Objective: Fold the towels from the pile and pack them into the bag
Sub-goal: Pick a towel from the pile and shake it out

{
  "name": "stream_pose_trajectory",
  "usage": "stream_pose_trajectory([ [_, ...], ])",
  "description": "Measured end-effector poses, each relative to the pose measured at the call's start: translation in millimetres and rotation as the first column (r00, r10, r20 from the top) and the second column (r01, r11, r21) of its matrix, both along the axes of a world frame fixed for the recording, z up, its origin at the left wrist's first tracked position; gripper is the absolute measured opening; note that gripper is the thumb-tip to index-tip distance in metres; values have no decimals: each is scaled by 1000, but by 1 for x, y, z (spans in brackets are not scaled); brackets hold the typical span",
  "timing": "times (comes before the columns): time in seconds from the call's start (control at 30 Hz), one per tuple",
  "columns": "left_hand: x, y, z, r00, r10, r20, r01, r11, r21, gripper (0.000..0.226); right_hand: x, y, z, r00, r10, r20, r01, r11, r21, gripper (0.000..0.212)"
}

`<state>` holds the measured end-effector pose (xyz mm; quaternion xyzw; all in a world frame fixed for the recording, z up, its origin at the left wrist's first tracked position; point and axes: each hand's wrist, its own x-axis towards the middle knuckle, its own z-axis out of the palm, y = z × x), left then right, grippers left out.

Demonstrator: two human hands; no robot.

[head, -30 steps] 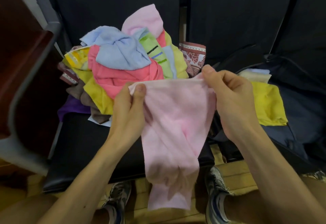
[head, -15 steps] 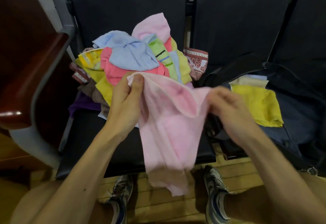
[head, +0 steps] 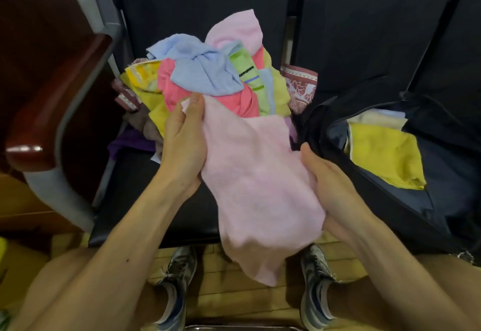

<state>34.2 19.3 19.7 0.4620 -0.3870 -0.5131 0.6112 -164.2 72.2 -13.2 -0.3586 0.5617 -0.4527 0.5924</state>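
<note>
A pale pink towel (head: 260,187) hangs in front of me over the seat's front edge. My left hand (head: 186,143) pinches its top left corner between thumb and fingers. My right hand (head: 330,190) lies along the towel's right edge, its fingers tucked behind the cloth and hidden. Behind the towel a pile of towels (head: 208,75) in blue, coral, yellow, green and pink sits on the black seat (head: 135,187). At the right, a dark bag (head: 442,200) lies open with a yellow towel (head: 385,156) and a cream one inside.
A dark red wooden armrest (head: 52,111) on a grey frame stands at the left. Black seat backs rise behind the pile and the bag. A patterned maroon cloth (head: 299,85) lies between pile and bag. My shoes (head: 177,291) rest on the wooden floor below.
My right hand has left the towel's top right corner and dropped down along its right side. The top edge has slackened, and the towel now hangs from my left hand.
</note>
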Motion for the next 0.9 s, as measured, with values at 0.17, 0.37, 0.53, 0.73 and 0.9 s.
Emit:
stream_pose_trajectory([
  [0.17, -5, 2, 2, 996, -70, -47, 72, 997, 39, 20, -8, -2, -11, 893, 372, 254, -389, 921, 18, 74],
  [0.37, 8, -10, -9, 996, 12, -88, 2, 986, 165, 24, -8, -1, -20, 806, 584, 97, -592, 793, 142, 54],
  [0.53, 24, -20, -29, 991, 56, -121, -14, 946, 324, 25, -7, -4, -15, 816, 561, 141, -576, 810, 109, 42],
  [0.73, 33, -22, -43, 942, 48, -334, 138, 848, 512, 32, -9, -10, -6, 854, 340, 395, -367, 930, -6, 54],
  [0.9, 15, -16, -40, 894, -51, -445, 276, 845, 458, 38, -2, -11, 11, 828, 219, 516, -228, 972, -47, 40],
])
